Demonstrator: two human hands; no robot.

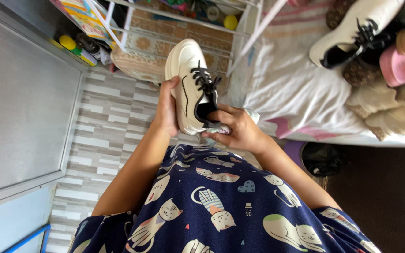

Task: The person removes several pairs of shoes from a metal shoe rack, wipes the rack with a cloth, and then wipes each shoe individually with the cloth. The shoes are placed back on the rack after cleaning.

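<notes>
A white sneaker with black laces and black lining [189, 75] is held up in front of me, toe pointing away. My left hand [166, 110] grips its sole side. At the heel, my right hand [236, 129] presses a crumpled white cloth [249, 115] against the shoe's opening. The matching white sneaker [352, 29] lies on the bed at the upper right.
A bed with a white sheet [287, 89] holds several other shoes, among them a pink one [399, 65]. A white wire rack [183, 23] with toys and a yellow ball [230, 22] stands ahead. A grey panel [24, 93] runs along the left; striped floor tiles [104, 126] lie below.
</notes>
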